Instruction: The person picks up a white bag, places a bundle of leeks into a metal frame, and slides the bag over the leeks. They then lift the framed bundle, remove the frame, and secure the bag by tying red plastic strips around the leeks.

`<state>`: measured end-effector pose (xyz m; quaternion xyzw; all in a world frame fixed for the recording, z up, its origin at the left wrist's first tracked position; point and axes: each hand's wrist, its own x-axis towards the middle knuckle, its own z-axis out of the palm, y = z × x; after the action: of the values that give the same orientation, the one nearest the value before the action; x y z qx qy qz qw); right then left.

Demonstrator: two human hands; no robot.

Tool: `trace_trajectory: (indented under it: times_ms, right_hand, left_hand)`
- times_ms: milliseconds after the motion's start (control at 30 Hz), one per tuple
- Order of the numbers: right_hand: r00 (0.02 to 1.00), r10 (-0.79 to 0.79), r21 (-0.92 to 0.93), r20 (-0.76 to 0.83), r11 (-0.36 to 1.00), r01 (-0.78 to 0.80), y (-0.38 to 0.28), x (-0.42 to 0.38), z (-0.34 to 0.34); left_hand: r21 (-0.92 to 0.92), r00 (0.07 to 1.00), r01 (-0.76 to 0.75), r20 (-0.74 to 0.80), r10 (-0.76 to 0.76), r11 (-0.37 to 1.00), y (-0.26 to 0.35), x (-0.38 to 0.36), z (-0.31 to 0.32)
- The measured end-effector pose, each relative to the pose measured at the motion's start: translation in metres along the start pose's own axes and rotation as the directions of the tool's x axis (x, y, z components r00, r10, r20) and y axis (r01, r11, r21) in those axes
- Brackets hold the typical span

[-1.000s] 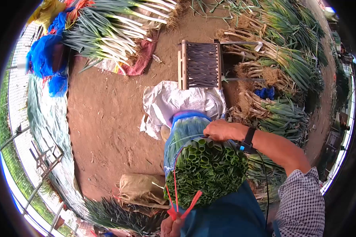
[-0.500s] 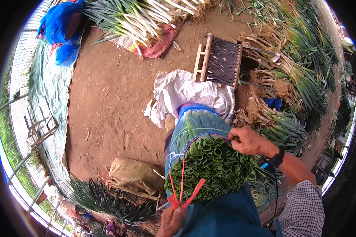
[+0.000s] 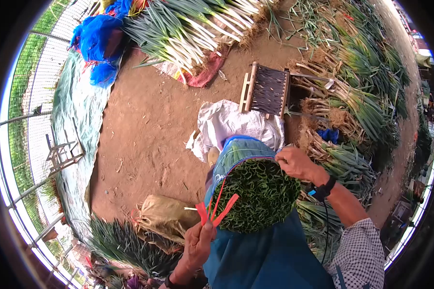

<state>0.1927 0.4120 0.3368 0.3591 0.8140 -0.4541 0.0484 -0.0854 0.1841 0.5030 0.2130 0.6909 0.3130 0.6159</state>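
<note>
A blue net bag (image 3: 229, 155) packed with leeks stands upright against my body, and the cut green tops (image 3: 258, 195) face up through its mouth. My left hand (image 3: 199, 239) is closed on a red string (image 3: 218, 198), whose flat ends stick up above the fingers; the string runs up to the bag's rim. On the opposite side of the mouth my right hand (image 3: 294, 163) pinches the edge of the net bag.
A small woven stool (image 3: 270, 90) stands on a white sack (image 3: 231, 121) ahead. Leeks (image 3: 193, 36) lie at the top, and piled leeks (image 3: 366, 101) line the right. A brown sack (image 3: 164, 216) is at the lower left, near a pale tarp (image 3: 79, 111).
The view has shifted, and the bag's mouth now faces up more fully. My left hand has risen with the red string. My right hand still pinches the rim.
</note>
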Motion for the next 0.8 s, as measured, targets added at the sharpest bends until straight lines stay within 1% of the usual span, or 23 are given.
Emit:
trace_trajectory:
  times_ms: [67, 100, 133, 167, 200, 267, 300, 333, 367, 467, 500, 567, 600, 667, 700, 733, 767, 800]
  right_hand:
    - [0.978, -0.055, 0.002, -0.201, 0.998, 0.056, -0.036, 0.011, -0.024]
    - [0.980, 0.045, 0.331, -0.196, 0.944, 0.023, -0.054, 0.017, -0.027]
    - [0.977, 0.137, 0.620, -0.164, 0.784, -0.005, -0.072, 0.030, -0.025]
    - [0.987, 0.073, 0.767, -0.143, 0.638, 0.064, -0.089, 0.046, -0.014]
    - [0.991, 0.007, 0.882, -0.133, 0.456, 0.115, -0.109, 0.064, 0.001]
    - [0.997, -0.065, 0.951, 0.032, 0.308, -0.011, -0.145, 0.097, 0.045]
    - [0.977, -0.153, 0.965, 0.147, 0.238, -0.108, -0.155, 0.107, 0.069]
    - [0.936, -0.241, 0.960, 0.257, 0.173, -0.219, -0.162, 0.109, 0.090]
    - [0.866, -0.205, 0.877, 0.456, 0.273, -0.396, -0.162, 0.107, 0.102]
    - [0.840, -0.334, 0.853, 0.428, 0.455, -0.255, -0.141, 0.100, 0.098]
    - [0.857, -0.284, 0.871, 0.430, 0.381, -0.311, -0.151, 0.095, 0.086]
    - [0.878, -0.235, 0.876, 0.416, 0.361, -0.319, -0.147, 0.085, 0.079]
    - [0.887, -0.208, 0.879, 0.413, 0.345, -0.329, -0.146, 0.077, 0.079]
    - [0.909, -0.067, 0.833, 0.411, 0.432, -0.345, -0.146, 0.063, 0.084]
    - [0.918, 0.005, 0.809, 0.397, 0.469, -0.353, -0.145, 0.056, 0.088]
    - [0.922, 0.077, 0.785, 0.379, 0.501, -0.365, -0.145, 0.050, 0.092]
    - [0.921, 0.231, 0.790, 0.315, 0.474, -0.389, -0.146, 0.045, 0.098]
    - [0.937, 0.212, 0.870, 0.277, 0.359, -0.338, -0.142, 0.044, 0.103]
  left_hand:
    - [0.039, 0.998, -0.044, 0.054, 0.042, 0.998, 0.005, 0.012, -0.002]
    - [0.052, 0.995, -0.067, 0.077, 0.063, 0.996, 0.005, 0.016, -0.004]
    - [0.066, 0.991, -0.098, 0.097, 0.091, 0.993, 0.006, 0.022, -0.007]
    - [0.087, 0.988, -0.100, 0.123, 0.089, 0.991, 0.010, 0.027, -0.011]
    - [0.113, 0.976, -0.170, 0.158, 0.151, 0.979, 0.014, 0.034, -0.015]
    - [0.162, 0.939, -0.305, 0.216, 0.268, 0.938, 0.021, 0.050, -0.023]
    - [0.182, 0.941, -0.299, 0.219, 0.258, 0.937, 0.025, 0.056, -0.030]
    - [0.198, 0.944, -0.286, 0.225, 0.241, 0.938, 0.029, 0.060, -0.037]
    - [0.208, 0.945, -0.278, 0.233, 0.228, 0.938, 0.031, 0.067, -0.045]
    - [-0.088, 0.958, -0.254, 0.114, 0.264, 0.963, 0.014, 0.104, -0.066]
    - [-0.044, 0.952, -0.250, 0.173, 0.254, 0.967, 0.015, 0.114, -0.068]
    - [0.049, 0.929, -0.266, 0.282, 0.242, 0.963, 0.020, 0.135, -0.072]
    - [0.139, 0.893, -0.407, 0.268, 0.362, 0.903, 0.018, 0.146, -0.075]
    - [0.329, 0.773, -0.635, 0.269, 0.575, 0.699, 0.004, 0.171, -0.080]
    - [0.246, 0.760, -0.642, 0.325, 0.563, 0.726, -0.011, 0.177, -0.079]
    - [0.075, 0.857, -0.490, 0.225, 0.464, 0.869, -0.025, 0.179, -0.080]
    - [-0.118, 0.932, -0.311, 0.155, 0.327, 0.943, -0.041, 0.177, -0.083]
    - [-0.315, 0.980, -0.116, 0.121, 0.161, 0.942, -0.064, 0.173, -0.086]
